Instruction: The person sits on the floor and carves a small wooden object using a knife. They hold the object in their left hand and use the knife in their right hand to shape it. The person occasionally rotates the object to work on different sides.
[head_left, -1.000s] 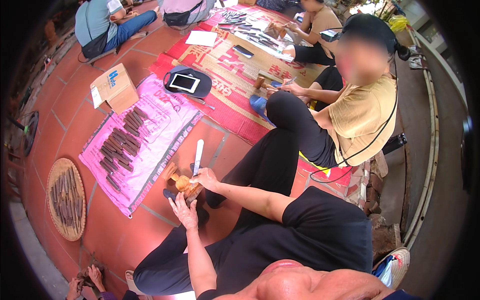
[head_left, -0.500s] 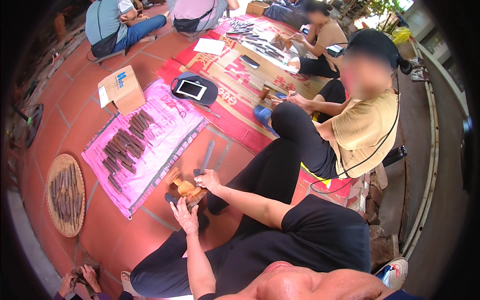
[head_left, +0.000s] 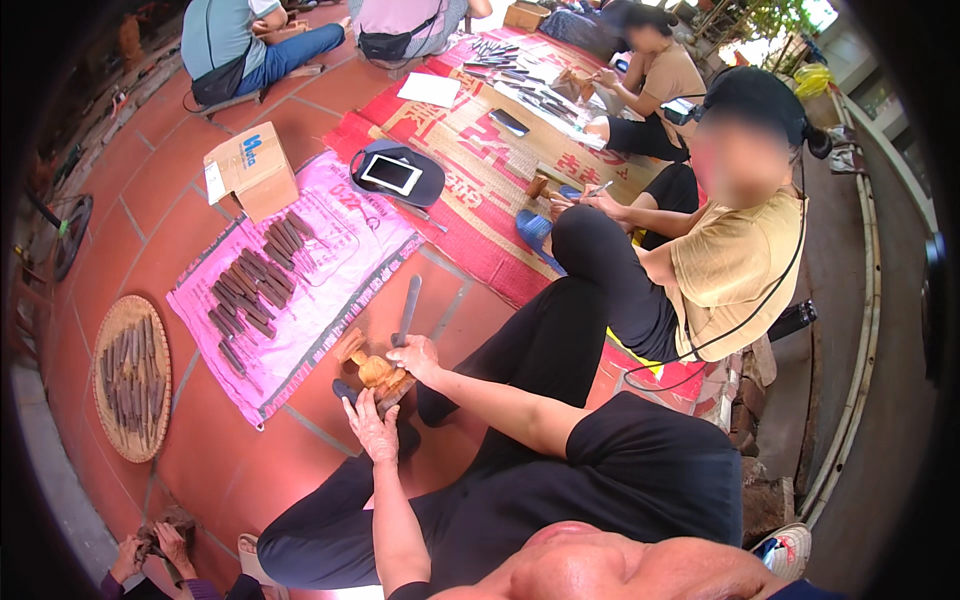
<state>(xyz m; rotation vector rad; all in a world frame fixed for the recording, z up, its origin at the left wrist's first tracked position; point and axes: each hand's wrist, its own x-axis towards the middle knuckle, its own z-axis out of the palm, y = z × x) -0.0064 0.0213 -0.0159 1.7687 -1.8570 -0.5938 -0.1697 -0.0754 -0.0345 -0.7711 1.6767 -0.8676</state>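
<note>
My left hand [head_left: 372,428] grips a small light-brown carved wooden piece [head_left: 378,372] from below, holding it over the red tiled floor between my knees. My right hand [head_left: 418,356] rests on the top of the piece and is closed on the handle of a long dark file-like tool [head_left: 408,303], which points away from me. My legs in black trousers lie on either side of the piece.
A pink sheet [head_left: 300,300] with rows of dark wooden sticks lies to the left, near a cardboard box [head_left: 252,170] and a round woven tray [head_left: 132,375] of sticks. A person in a tan shirt [head_left: 730,270] sits close on the right. Others work at a red mat [head_left: 480,150].
Both hands stay on the wooden piece. The long tool has shifted slightly to the right and changed its tilt a little. The view has drifted a bit.
</note>
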